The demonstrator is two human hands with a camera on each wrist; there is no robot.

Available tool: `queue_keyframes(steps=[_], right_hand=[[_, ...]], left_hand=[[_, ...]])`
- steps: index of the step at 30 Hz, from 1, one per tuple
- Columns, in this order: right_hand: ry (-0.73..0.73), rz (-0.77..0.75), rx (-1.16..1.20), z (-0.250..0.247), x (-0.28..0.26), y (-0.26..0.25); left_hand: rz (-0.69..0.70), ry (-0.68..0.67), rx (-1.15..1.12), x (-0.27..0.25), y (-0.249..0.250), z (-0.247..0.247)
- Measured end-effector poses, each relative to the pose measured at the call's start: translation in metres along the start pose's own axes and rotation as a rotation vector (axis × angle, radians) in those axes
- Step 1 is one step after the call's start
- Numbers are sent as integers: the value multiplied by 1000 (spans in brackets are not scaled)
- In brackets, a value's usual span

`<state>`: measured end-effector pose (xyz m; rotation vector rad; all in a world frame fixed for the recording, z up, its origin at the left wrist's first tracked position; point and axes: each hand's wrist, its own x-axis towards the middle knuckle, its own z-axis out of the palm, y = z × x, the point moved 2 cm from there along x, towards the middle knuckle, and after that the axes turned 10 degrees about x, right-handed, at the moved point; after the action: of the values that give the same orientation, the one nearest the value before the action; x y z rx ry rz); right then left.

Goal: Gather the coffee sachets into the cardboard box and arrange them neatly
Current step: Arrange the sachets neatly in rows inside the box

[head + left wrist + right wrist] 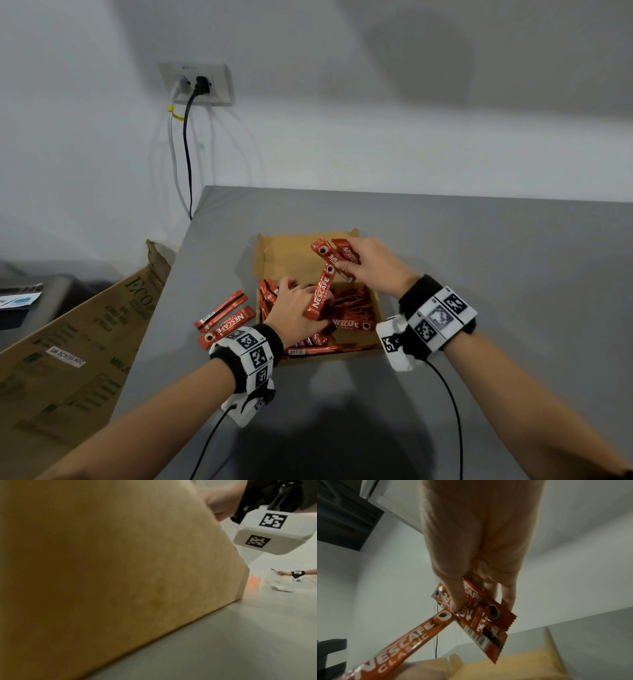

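Observation:
An open cardboard box (291,255) sits on the grey table (496,260) with several red coffee sachets (352,308) lying jumbled inside. My right hand (349,263) hovers over the box's far side and pinches a small bunch of sachets (481,616) between thumb and fingers. My left hand (308,310) is over the box's left part and holds one sachet (321,294) upright; its top end touches the right hand's bunch. Two more sachets (224,313) lie on the table left of the box. The left wrist view is filled by the box's outer wall (102,574).
A large flat cardboard sheet (78,342) leans against the table's left edge. A wall socket with cables (197,84) is behind. Far off in the left wrist view, another person's hand (283,573) holds a clear bag.

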<state>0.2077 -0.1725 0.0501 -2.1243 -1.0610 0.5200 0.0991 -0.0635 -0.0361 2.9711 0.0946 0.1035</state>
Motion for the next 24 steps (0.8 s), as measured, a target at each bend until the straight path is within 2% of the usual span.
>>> queue_keyframes(steps=[4, 7, 9, 14, 20, 24], right_hand=[[-30, -40, -10, 12, 6, -11], [-22, 1, -43, 21, 7, -2], [9, 42, 5, 22, 6, 8], [-22, 104, 143, 21, -7, 22], [139, 135, 316, 14, -21, 36], [182, 155, 418, 20, -26, 43]], left_hand=[[6, 19, -23, -1, -1, 0], [-2, 52, -46, -1, -1, 1], [39, 87, 37, -3, 1, 2], [49, 94, 46, -2, -1, 4], [31, -29, 149, 2, 1, 4], [26, -17, 137, 2, 0, 3]])
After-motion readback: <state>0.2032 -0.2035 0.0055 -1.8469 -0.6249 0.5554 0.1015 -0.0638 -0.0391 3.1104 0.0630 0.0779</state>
